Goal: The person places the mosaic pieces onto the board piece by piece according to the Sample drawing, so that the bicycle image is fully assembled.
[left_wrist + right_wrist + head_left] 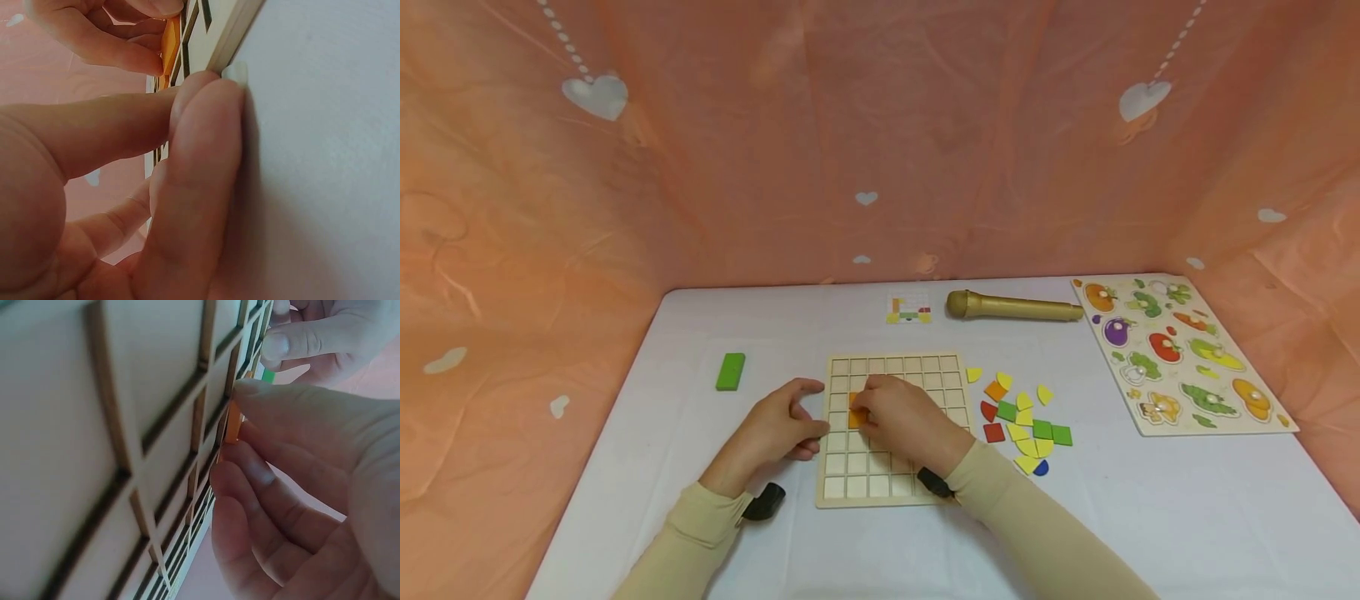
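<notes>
A wooden grid board (880, 502) lies flat in the middle of the table. Over its left part my right hand (908, 419) pinches an orange square tile (234, 422) between thumb and fingers, close to the cells. More orange (853, 398) shows in the grid just beyond the fingertips, partly covered. My left hand (773, 427) is beside the board's left edge, thumb and forefinger spread and touching that edge; its other fingers are partly hidden. In the left wrist view, the orange tile (170, 47) stands tilted at the grid surface.
Loose yellow, green, red, orange and blue tiles (1024, 421) lie right of the board. A green block (730, 372) sits at left. Behind the board are a small pattern card (910, 305) and a gold microphone (1022, 307); a vegetable puzzle board (1187, 358) occupies the far right.
</notes>
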Action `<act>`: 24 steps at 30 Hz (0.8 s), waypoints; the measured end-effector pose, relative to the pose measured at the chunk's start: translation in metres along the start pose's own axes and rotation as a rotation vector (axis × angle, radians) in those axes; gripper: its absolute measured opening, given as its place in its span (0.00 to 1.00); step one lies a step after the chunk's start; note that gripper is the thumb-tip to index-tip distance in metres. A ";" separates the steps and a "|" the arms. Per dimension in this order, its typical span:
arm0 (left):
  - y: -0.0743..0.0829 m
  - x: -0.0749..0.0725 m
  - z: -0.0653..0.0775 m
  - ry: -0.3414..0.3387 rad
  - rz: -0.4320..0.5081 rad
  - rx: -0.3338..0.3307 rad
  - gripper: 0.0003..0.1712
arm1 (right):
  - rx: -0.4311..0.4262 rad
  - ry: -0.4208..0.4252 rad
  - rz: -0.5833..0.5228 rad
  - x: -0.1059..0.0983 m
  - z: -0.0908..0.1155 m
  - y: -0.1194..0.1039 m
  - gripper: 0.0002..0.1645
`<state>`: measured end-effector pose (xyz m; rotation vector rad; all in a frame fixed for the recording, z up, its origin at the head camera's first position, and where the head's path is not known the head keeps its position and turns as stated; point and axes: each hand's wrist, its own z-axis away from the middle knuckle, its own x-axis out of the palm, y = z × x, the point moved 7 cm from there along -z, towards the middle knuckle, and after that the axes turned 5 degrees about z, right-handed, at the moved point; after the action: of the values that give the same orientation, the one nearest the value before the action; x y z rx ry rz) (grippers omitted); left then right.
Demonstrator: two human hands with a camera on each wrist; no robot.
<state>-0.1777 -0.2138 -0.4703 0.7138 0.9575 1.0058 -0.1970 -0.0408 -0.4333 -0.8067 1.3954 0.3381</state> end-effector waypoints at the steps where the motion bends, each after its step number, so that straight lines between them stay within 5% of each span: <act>1: 0.000 0.000 0.000 -0.002 -0.002 0.001 0.38 | 0.001 0.003 -0.001 0.000 0.000 0.000 0.12; 15: 0.004 0.001 -0.001 -0.010 -0.025 -0.004 0.39 | 0.034 0.006 -0.064 -0.010 0.005 0.010 0.10; 24: -0.001 0.000 -0.004 -0.009 -0.025 -0.012 0.40 | 0.191 0.069 -0.085 -0.033 0.038 0.065 0.11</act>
<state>-0.1807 -0.2139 -0.4728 0.6942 0.9499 0.9849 -0.2176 0.0382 -0.4229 -0.7233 1.4292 0.1096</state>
